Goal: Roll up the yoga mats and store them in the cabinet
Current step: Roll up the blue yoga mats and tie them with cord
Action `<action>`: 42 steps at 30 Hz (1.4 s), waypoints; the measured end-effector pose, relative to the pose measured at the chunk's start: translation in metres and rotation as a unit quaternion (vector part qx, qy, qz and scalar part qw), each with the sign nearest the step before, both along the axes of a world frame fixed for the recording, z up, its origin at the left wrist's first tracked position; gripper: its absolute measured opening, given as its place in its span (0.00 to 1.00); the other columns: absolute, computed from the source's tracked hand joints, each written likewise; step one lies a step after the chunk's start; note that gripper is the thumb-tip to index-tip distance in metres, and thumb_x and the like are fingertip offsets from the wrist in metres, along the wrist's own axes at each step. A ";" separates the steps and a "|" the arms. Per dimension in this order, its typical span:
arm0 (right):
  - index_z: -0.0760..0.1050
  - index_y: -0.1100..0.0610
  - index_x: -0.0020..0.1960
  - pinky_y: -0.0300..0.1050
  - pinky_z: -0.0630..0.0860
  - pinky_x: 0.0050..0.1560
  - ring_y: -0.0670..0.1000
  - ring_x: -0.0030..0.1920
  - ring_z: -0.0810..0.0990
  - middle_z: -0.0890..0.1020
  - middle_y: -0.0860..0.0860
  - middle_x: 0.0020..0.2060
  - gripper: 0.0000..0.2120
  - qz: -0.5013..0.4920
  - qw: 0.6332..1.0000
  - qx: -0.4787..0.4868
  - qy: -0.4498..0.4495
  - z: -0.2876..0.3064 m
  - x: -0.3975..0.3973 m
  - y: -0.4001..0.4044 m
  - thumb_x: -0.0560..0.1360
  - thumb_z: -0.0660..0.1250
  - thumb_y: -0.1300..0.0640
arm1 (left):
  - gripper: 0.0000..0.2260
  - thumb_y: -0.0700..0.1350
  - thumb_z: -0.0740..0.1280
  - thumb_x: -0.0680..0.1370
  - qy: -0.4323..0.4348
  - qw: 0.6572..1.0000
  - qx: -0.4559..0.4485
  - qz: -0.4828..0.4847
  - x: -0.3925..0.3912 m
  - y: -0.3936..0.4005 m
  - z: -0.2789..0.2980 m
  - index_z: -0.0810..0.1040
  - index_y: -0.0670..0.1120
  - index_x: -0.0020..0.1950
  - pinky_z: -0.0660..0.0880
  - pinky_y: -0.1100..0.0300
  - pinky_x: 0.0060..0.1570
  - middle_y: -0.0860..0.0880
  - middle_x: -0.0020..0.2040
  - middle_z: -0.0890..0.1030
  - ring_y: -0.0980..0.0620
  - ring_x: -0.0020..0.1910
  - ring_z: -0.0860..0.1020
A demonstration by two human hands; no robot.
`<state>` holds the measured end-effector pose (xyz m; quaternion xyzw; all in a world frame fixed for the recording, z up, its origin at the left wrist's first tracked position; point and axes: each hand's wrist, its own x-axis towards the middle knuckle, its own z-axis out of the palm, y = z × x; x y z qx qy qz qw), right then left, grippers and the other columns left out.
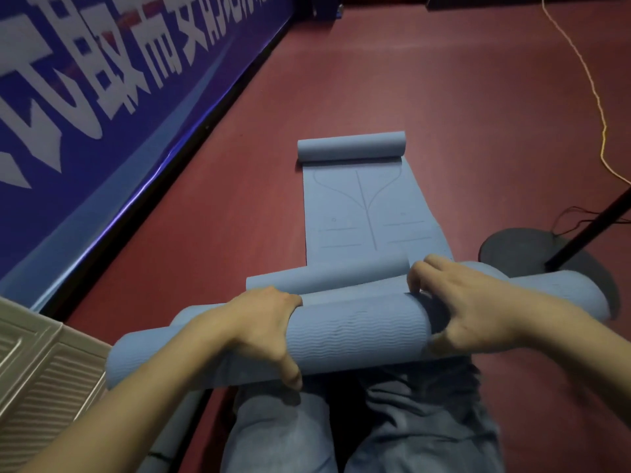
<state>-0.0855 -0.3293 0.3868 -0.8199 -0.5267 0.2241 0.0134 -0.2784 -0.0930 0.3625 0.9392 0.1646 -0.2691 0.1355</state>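
Roll (355, 331) lies crosswise | left hand (263, 322), right hand (467, 308) both clamped on it | unrolled mat (365, 213) stretches ahead on floor (461, 114)

The yoga mat (367, 213) is pale blue; its flat far stretch carries thin darker guide lines, a centre stripe with two curves, while the rolled near part shows a fine wavy ribbed texture. The floor (444, 97) is dark red. On the left, a banner (102, 80) is deep blue with large white characters. A yellow cord (596, 97) runs at far right. The near trousers (409, 431) are grey-blue denim.
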 end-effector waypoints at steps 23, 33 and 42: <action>0.58 0.49 0.50 0.46 0.68 0.57 0.52 0.55 0.74 0.74 0.47 0.54 0.41 0.028 0.983 -0.057 -0.174 -0.024 -0.002 0.040 0.54 0.79 0.30 | 0.36 0.77 0.70 0.61 -0.110 0.994 0.006 0.001 0.000 0.020 -0.003 0.75 0.59 0.63 0.73 0.57 0.55 0.62 0.56 0.70 0.59 0.56 0.69; 0.64 0.49 0.54 0.44 0.66 0.53 0.50 0.56 0.70 0.69 0.46 0.52 0.35 0.018 0.991 -0.029 -0.129 -0.030 0.010 0.040 0.57 0.76 0.35 | 0.54 0.79 0.73 0.51 -0.054 0.976 0.204 -0.059 0.011 -0.004 -0.013 0.62 0.53 0.68 0.65 0.54 0.41 0.54 0.54 0.75 0.49 0.50 0.78; 0.62 0.41 0.62 0.44 0.69 0.48 0.49 0.51 0.74 0.69 0.40 0.52 0.40 0.016 0.993 0.023 -0.114 -0.028 0.011 0.018 0.54 0.71 0.35 | 0.37 0.71 0.73 0.59 -0.101 0.971 0.216 -0.033 0.006 -0.017 -0.015 0.67 0.52 0.58 0.65 0.54 0.38 0.54 0.52 0.79 0.48 0.49 0.80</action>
